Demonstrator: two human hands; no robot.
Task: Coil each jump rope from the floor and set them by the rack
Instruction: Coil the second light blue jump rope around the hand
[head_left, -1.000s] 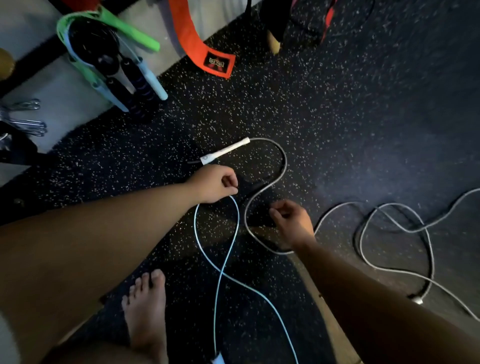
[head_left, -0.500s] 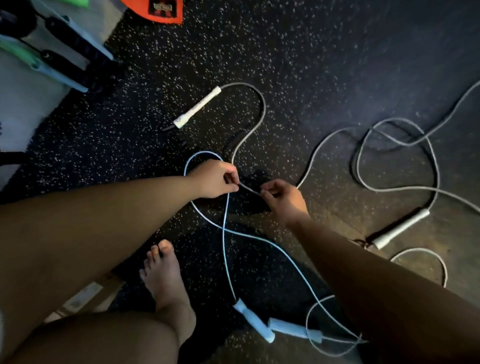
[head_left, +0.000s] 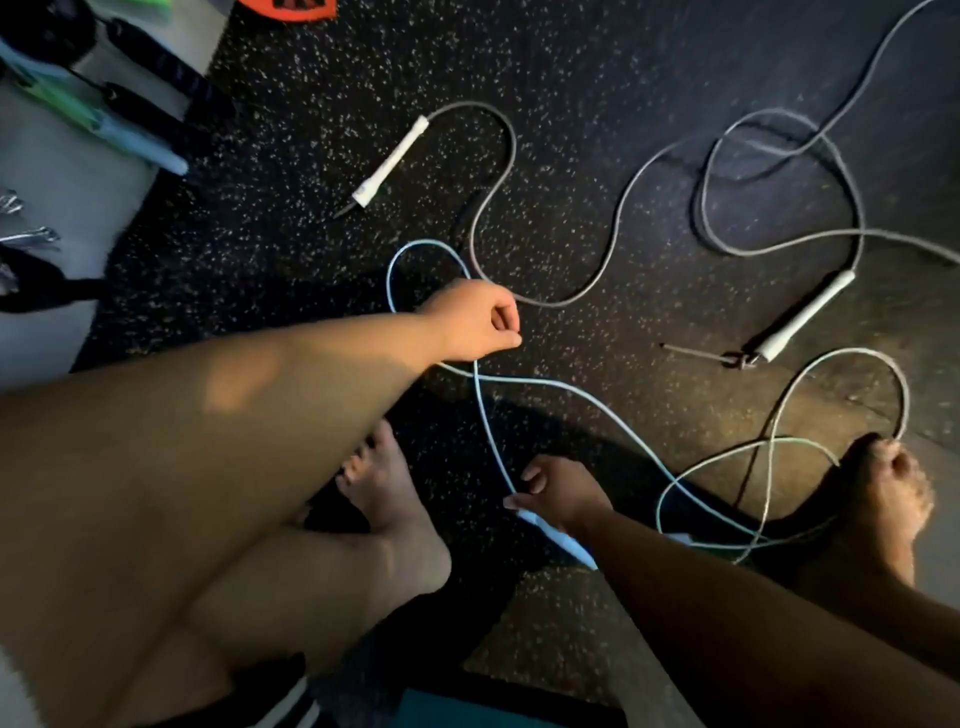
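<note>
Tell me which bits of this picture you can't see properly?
All in the head view:
1. The grey rope: its far loops are cut off by the top and right edges.
2. Whether the right hand grips the blue handle: the hand covers it, in deep shadow.
3. The gear at top left: blurred and cut by the edge.
4. The orange thing: mostly cut off by the top edge.

No readable text, black label (head_left: 297, 3) on orange strap (head_left: 270, 13) illegible
</note>
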